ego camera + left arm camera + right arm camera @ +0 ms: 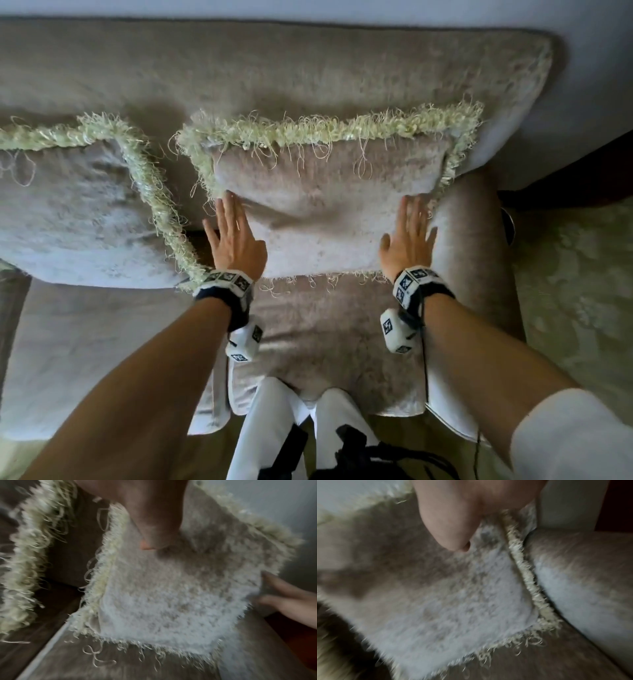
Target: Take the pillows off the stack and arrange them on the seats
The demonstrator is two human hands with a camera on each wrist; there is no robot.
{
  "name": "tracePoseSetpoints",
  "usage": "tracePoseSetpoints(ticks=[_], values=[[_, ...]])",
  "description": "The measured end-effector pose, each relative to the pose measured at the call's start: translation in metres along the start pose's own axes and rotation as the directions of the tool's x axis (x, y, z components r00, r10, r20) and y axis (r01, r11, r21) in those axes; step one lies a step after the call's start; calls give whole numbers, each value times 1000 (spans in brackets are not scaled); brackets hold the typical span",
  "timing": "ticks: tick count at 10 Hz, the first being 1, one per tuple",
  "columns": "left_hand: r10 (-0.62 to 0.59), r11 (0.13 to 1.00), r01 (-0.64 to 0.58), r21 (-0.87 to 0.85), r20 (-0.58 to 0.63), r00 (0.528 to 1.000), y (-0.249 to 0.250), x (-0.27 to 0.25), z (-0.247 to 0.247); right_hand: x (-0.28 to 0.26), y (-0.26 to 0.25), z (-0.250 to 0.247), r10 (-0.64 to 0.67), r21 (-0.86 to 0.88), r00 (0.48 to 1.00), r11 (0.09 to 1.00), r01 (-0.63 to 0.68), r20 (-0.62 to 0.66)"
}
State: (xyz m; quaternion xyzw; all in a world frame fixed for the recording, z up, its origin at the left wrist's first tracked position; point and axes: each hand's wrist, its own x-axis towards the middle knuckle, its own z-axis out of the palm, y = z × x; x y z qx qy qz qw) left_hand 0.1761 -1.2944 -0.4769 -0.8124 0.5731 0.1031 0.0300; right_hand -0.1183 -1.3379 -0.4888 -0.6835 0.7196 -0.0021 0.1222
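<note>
Beige plush pillow with pale yellow fringe (325,205) leans on the sofa's right-end seat (325,342), long axis from 9 to 3 o'clock; left hand (236,240) and right hand (409,236) press flat, fingers straight, equally near, flanking its lower edge.

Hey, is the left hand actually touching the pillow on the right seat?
Touching. In the head view the left hand lies flat, fingers straight, on the pillow, which dents beside it.

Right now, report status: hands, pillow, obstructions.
Both hands open, left hand and right hand flat on the fringed pillow. Pillow leans on the sofa backrest. Second pillow alongside, apart. Nothing blocking.
</note>
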Motion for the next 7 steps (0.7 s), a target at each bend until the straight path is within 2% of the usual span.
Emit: tracePoseSetpoints(ticks=[1,2,3,4,5,6,7], values=[[238,970,-237,54,-7,971,38,-18,12,-26,-43,21,-298,-2,953,954,299,61],[470,859,-474,195,71,880,54,-30,35,-29,-64,36,-497,-69,840,851,521,218],[430,837,-450,312,133,893,39,-21,45,-3,-30,37,-434,-136,862,868,478,261],[29,972,-71,222,186,982,13,-9,33,13,30,20,87,-102,931,993,-53,356],[-175,981,150,126,226,958,-5,-12,8,13,58,-9,206,22,930,975,-223,303],[-25,998,12,58,233,972,10,-35,-27,-3,42,-45,119,98,963,984,-147,243],[104,994,-97,-42,221,970,33,-57,-56,-16,24,-77,16,188,973,980,-61,229]])
